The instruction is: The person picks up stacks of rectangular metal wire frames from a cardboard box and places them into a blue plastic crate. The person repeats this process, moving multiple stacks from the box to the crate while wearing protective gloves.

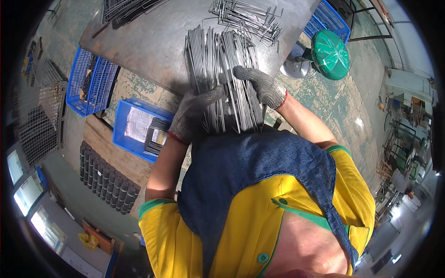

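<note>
A thick bundle of thin grey metal wire rods [204, 55] lies against the near edge of the steel table, its near ends hanging close to my blue apron [259, 157]. My left hand [194, 109], in a dark knitted glove, is closed round the bundle's left side, the thumb lying across the rods. On the other side my right hand [264, 85], gloved alike with a red cuff edge, grips the rods, thumb on top. A narrow gap splits the bundle into two parts between my hands. Fingers beneath the rods are hidden.
Bent wire pieces [245, 18] lie loosely piled beyond the bundle on the steel table [153, 51]; darker wire frames [123, 11] sit far left. Blue crates [104, 78] and a blue bin [127, 134] stand left. A green-topped stool [330, 54] is at right.
</note>
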The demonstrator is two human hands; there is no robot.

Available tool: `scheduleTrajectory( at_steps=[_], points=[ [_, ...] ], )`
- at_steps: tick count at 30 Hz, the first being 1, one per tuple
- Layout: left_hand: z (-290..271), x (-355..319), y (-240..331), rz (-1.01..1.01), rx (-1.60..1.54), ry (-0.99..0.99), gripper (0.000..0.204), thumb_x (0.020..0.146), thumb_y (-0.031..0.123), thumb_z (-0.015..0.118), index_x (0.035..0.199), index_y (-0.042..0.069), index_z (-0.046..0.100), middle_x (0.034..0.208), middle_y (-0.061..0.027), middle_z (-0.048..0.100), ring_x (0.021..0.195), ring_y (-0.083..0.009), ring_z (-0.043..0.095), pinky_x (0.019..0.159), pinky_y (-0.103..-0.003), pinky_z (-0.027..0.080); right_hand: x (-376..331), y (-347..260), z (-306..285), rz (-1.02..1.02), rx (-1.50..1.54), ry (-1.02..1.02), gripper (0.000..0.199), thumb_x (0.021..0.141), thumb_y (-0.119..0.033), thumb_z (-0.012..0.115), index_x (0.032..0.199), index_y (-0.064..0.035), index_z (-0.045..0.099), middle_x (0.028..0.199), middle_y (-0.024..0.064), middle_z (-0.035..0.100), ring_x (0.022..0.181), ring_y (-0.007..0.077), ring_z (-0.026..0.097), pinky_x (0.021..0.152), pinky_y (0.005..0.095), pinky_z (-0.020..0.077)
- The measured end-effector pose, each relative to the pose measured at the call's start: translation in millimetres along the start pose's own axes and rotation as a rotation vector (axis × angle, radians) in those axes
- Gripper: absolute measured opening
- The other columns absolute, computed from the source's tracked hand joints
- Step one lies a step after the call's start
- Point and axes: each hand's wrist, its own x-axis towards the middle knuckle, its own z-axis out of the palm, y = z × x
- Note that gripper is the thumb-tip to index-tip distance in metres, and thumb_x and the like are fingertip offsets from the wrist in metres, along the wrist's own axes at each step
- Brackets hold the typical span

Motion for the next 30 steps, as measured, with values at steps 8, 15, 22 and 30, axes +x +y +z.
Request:
scheduleTrajectory(
  at_steps=[8, 15, 22, 30],
  points=[
    [7, 3, 39, -0.261, -0.365, 0.017, 0.033, 0.083, 0.013, 0.056, 0.113, -0.002, 0.054, 0.096, -0.0093, 0.062, 0.086, -0.0174, 0.060, 0.077, -0.029, 0.049, 2, 3, -6, 0.060, 0.234, -0.197, 0.029, 0.090, -0.023, 0.049, 0.106, 0.0006, 0.055, 0.098, 0.0154, 0.062, 0.083, 0.0255, 0.063, 0.074, 0.0385, 0.0546],
    [11, 4, 35, -0.324, -0.355, 0.145, 0.035, 0.080, 0.015, 0.060, 0.110, -0.001, 0.055, 0.087, -0.0086, 0.062, 0.074, -0.0176, 0.060, 0.070, -0.030, 0.049, -2, 0, 3, -0.046, -0.056, -0.087, 0.039, 0.092, -0.033, 0.044, 0.104, 0.0024, 0.056, 0.080, 0.0160, 0.064, 0.062, 0.0262, 0.064, 0.057, 0.0383, 0.0559],
    [13, -2, 40, -0.362, -0.674, 0.066, 0.035, 0.080, 0.014, 0.060, 0.110, -0.002, 0.055, 0.091, -0.0103, 0.063, 0.080, -0.0195, 0.061, 0.073, -0.031, 0.050, -9, -15, 24, 0.084, -0.129, 0.079, 0.030, 0.093, -0.018, 0.044, 0.113, 0.0024, 0.054, 0.110, 0.0123, 0.057, 0.102, 0.0183, 0.053, 0.090, 0.0318, 0.0420],
    [-19, -1, 7, 0.490, 0.840, -0.087, 0.027, 0.087, 0.012, 0.049, 0.108, -0.003, 0.056, 0.106, -0.0116, 0.062, 0.096, -0.0172, 0.060, 0.083, -0.030, 0.049, -6, -8, 17, 0.000, -0.139, 0.134, 0.030, 0.092, -0.019, 0.046, 0.111, 0.0020, 0.056, 0.111, 0.0091, 0.058, 0.104, 0.0148, 0.054, 0.095, 0.0285, 0.0395]
  ],
)
